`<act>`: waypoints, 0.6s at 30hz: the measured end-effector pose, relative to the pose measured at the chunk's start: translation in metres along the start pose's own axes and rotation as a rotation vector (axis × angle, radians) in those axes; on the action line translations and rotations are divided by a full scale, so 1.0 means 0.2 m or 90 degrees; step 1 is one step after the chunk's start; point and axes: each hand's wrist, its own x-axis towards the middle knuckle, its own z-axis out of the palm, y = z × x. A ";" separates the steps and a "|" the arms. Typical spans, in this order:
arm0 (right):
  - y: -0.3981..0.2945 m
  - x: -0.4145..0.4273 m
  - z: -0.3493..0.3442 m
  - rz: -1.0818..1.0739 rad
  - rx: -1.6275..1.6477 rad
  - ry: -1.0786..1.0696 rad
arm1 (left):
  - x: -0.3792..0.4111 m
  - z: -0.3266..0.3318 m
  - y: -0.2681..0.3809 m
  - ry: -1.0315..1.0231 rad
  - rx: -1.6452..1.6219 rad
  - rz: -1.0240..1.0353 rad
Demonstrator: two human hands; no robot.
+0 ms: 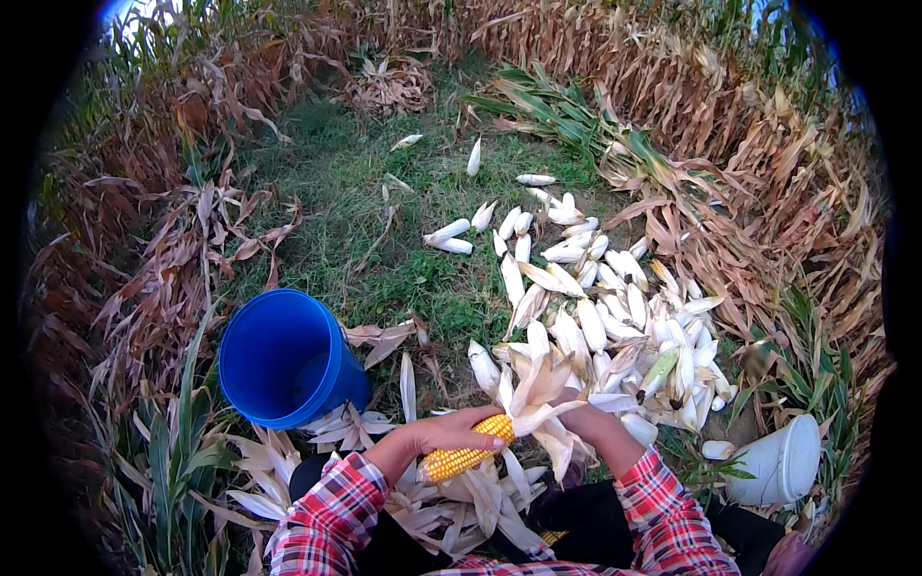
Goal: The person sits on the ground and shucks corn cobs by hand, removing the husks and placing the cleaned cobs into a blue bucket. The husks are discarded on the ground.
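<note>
Between my hands is an ear of corn (461, 453) with bare yellow kernels, tilted, its lower end towards me. My left hand (454, 430) is closed around its middle, with the thumb along the kernels. Pale dry husk leaves (536, 403) are peeled back and fan out from the ear's far end. My right hand (580, 417) is at those leaves and grips them; its fingers are mostly hidden behind them. Loose husks (454, 511) lie below the ear, around my legs. A bit of another yellow ear (553, 537) shows down there.
A large pile of ears in white husks (612, 324) spreads ahead and right, with stray ears beyond. At left a blue bucket (338, 374) leans with its mouth towards me. A white bucket (767, 468) lies tilted at right. Cut stalks (691, 194) and dry standing corn (648, 43) border the grass.
</note>
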 end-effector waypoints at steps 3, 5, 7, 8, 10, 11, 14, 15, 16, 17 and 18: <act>0.03 0.02 0.07 -0.156 0.000 -0.142 | -0.04 0.04 -0.06 -0.026 -0.064 -0.016; 0.15 0.04 0.16 -0.135 -0.005 -0.174 | -0.04 0.05 -0.09 -0.032 -0.022 -0.048; 0.20 0.04 0.22 -0.073 -0.067 -0.113 | -0.06 0.07 -0.03 -0.018 -0.145 -0.056; 0.20 0.04 0.23 -0.045 0.004 -0.060 | -0.07 0.08 -0.01 -0.010 -0.205 -0.062; 0.14 0.08 0.25 0.043 0.159 -0.001 | -0.05 0.09 -0.06 0.094 -0.265 -0.046; 0.12 0.11 0.29 0.094 0.224 0.025 | -0.05 0.09 -0.07 0.166 -0.286 -0.026; 0.07 0.17 0.38 0.103 0.528 0.239 | 0.04 0.11 0.01 0.273 -0.328 0.015; 0.05 0.19 0.36 0.099 0.528 0.249 | 0.04 0.11 0.02 0.308 -0.301 0.033; 0.02 0.21 0.34 0.096 0.529 0.259 | 0.04 0.10 0.02 0.318 -0.283 0.050; 0.00 0.23 0.32 0.092 0.530 0.270 | 0.04 0.08 0.02 0.328 -0.266 0.066; 0.02 0.25 0.30 0.070 0.542 0.265 | 0.05 0.07 0.03 0.329 -0.249 0.084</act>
